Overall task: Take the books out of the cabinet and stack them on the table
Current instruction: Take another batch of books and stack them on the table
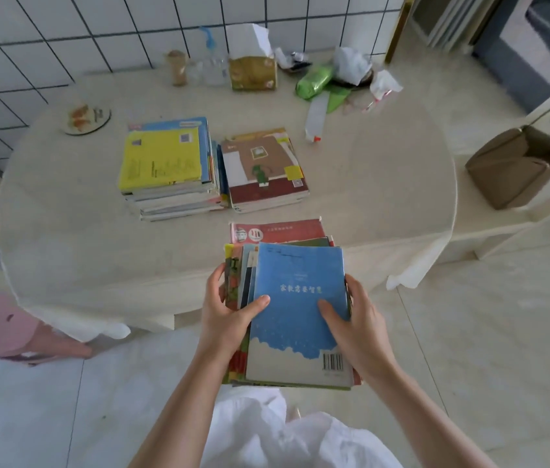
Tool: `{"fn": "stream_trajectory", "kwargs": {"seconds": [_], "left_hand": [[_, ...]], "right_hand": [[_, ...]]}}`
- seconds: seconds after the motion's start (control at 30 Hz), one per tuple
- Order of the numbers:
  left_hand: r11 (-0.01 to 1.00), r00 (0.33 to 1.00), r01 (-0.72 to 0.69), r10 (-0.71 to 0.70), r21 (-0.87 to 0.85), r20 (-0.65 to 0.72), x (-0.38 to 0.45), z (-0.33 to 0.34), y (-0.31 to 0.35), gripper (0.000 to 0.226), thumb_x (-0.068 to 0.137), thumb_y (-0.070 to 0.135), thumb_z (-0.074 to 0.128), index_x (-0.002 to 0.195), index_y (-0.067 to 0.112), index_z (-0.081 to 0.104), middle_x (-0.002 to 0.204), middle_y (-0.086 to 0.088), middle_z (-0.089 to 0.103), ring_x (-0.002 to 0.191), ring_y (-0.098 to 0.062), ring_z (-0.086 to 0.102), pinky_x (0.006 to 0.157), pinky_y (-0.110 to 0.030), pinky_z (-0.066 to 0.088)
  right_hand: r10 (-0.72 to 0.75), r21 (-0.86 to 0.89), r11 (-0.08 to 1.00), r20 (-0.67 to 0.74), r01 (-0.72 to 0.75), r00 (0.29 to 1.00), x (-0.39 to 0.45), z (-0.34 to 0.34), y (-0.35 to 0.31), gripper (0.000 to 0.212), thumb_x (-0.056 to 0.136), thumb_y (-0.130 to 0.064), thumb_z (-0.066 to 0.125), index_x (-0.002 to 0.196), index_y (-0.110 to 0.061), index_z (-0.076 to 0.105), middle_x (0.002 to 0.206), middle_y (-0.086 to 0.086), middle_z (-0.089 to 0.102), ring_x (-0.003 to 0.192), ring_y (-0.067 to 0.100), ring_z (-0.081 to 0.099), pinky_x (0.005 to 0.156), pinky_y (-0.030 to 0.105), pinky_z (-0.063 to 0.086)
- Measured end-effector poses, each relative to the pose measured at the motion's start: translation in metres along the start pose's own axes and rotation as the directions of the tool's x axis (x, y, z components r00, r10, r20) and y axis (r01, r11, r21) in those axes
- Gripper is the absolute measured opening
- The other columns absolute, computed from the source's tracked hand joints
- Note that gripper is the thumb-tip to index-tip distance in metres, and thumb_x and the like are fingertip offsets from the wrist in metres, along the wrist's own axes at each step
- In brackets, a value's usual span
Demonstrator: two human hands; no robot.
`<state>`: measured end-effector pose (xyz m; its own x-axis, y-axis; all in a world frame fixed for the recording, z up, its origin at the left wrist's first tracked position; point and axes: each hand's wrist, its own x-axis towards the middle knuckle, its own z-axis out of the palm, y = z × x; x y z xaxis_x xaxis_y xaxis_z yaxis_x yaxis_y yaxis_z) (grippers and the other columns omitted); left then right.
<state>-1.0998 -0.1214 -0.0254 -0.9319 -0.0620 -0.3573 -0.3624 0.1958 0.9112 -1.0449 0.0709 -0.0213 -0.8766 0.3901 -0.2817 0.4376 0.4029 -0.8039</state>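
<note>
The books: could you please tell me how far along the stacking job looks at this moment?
Two stacks already sit on the table: the yellow-topped stack and the brown-topped stack. The left hand and right hand hold a blue-topped pile at the table's near edge, not yet set down. The cabinet is out of view.

Along the white tiled wall (64,38) with dark grout stood a gold patterned tissue box (253,73), a clear plastic bottle (214,67) and a brownish cup (176,67); a green plastic bag (314,83) lay near crumpled white wrappers (351,64); a small round decorated plate (86,118) sat apart to the left; a tan handbag (513,167) rested on a bench; a pink stool (13,327) stood on the floor.
</note>
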Motion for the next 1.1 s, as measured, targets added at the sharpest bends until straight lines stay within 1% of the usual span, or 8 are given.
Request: {"fn": "stream_trajectory", "kwargs": {"seconds": [0.1, 0.27, 0.5, 0.6, 0.7, 0.9, 1.0, 1.1], "left_hand": [[0.999, 0.999, -0.032, 0.032, 0.02, 0.019, 0.046, -0.001, 0.014, 0.087, 0.069, 0.023, 0.087, 0.138, 0.033, 0.035, 0.127, 0.007, 0.055, 0.112, -0.01, 0.057, 0.08, -0.023, 0.052], [0.998, 0.995, -0.061, 0.059, 0.023, 0.08, 0.112, 0.0, 0.038, 0.093, 0.067, 0.026, 0.088, 0.14, 0.037, 0.032, 0.133, 0.006, 0.053, 0.12, -0.014, 0.055, 0.102, -0.045, 0.049], [0.994, 0.992, -0.1, 0.097, 0.045, 0.078, 0.165, 0.016, 0.065, 0.094, 0.068, 0.024, 0.087, 0.143, 0.035, 0.03, 0.139, 0.01, 0.043, 0.128, -0.013, 0.044, 0.109, -0.042, 0.04], [0.994, 0.993, -0.096, 0.093, 0.047, 0.066, 0.179, 0.025, 0.071, 0.095, 0.067, 0.026, 0.088, 0.142, 0.037, 0.03, 0.138, 0.011, 0.044, 0.127, -0.013, 0.046, 0.108, -0.042, 0.041], [0.996, 0.996, -0.077, 0.075, 0.035, 0.051, 0.19, 0.038, 0.073, 0.093, 0.067, 0.026, 0.088, 0.139, 0.039, 0.032, 0.137, 0.008, 0.048, 0.124, -0.014, 0.05, 0.105, -0.047, 0.045], [0.998, 0.998, -0.054, 0.055, -0.023, 0.026, 0.204, 0.076, 0.087, 0.101, 0.07, 0.018, 0.086, 0.147, 0.037, 0.023, 0.134, 0.01, 0.048, 0.117, -0.01, 0.054, 0.091, -0.031, 0.053], [1.0, 0.999, -0.003, 0.004, -0.025, 0.049, 0.219, 0.098, 0.093, 0.103, 0.066, 0.021, 0.089, 0.147, 0.033, 0.026, 0.13, 0.008, 0.056, 0.114, -0.012, 0.059, 0.092, -0.039, 0.055], [1.0, 0.995, 0.027, -0.027, 0.011, 0.096, 0.23, 0.12, 0.102, 0.086, 0.065, 0.016, 0.089, 0.136, 0.025, 0.041, 0.115, 0.01, 0.064, 0.103, -0.01, 0.064, 0.071, -0.018, 0.058]], "right_hand": [[0.053, 0.05, 0.997, 0.026, -0.054, 0.998, 0.041, 0.007, -0.018, 0.049, 0.087, -0.029, 0.062, 0.13, -0.036, 0.041, 0.108, -0.011, 0.064, 0.09, 0.013, 0.066, 0.072, 0.039, 0.058], [0.107, 0.196, 0.973, 0.07, -0.119, 0.992, 0.101, 0.015, -0.043, 0.056, 0.084, -0.024, 0.069, 0.132, -0.034, 0.042, 0.111, -0.003, 0.065, 0.093, 0.019, 0.067, 0.077, 0.047, 0.059], [0.123, 0.223, 0.966, 0.05, -0.131, 0.991, 0.158, 0.012, -0.063, 0.065, 0.082, -0.023, 0.071, 0.135, -0.037, 0.035, 0.116, 0.0, 0.062, 0.096, 0.023, 0.066, 0.079, 0.051, 0.058], [0.166, 0.225, 0.958, 0.073, -0.178, 0.983, 0.181, -0.001, -0.065, 0.086, 0.078, -0.027, 0.076, 0.145, -0.036, 0.024, 0.125, 0.0, 0.056, 0.105, 0.024, 0.063, 0.086, 0.05, 0.055], [0.201, 0.237, 0.943, 0.157, -0.234, 0.967, 0.206, -0.019, -0.068, 0.095, 0.078, -0.025, 0.078, 0.151, -0.026, 0.018, 0.128, 0.0, 0.053, 0.106, 0.019, 0.061, 0.083, 0.039, 0.056], [0.165, 0.197, 0.95, 0.34, -0.242, 0.926, 0.263, -0.058, -0.067, 0.06, 0.071, -0.011, 0.082, 0.124, -0.026, 0.058, 0.116, -0.005, 0.066, 0.097, 0.017, 0.07, 0.085, 0.047, 0.058], [0.156, 0.169, 0.958, 0.373, -0.232, 0.915, 0.287, -0.077, -0.066, 0.053, 0.07, -0.005, 0.082, 0.116, -0.022, 0.06, 0.112, -0.008, 0.067, 0.096, 0.016, 0.07, 0.084, 0.045, 0.058], [0.109, 0.123, 0.981, 0.308, -0.153, 0.945, 0.305, -0.089, -0.06, 0.057, 0.068, -0.001, 0.081, 0.114, -0.025, 0.056, 0.114, -0.008, 0.064, 0.098, 0.011, 0.066, 0.088, 0.038, 0.054]]}}
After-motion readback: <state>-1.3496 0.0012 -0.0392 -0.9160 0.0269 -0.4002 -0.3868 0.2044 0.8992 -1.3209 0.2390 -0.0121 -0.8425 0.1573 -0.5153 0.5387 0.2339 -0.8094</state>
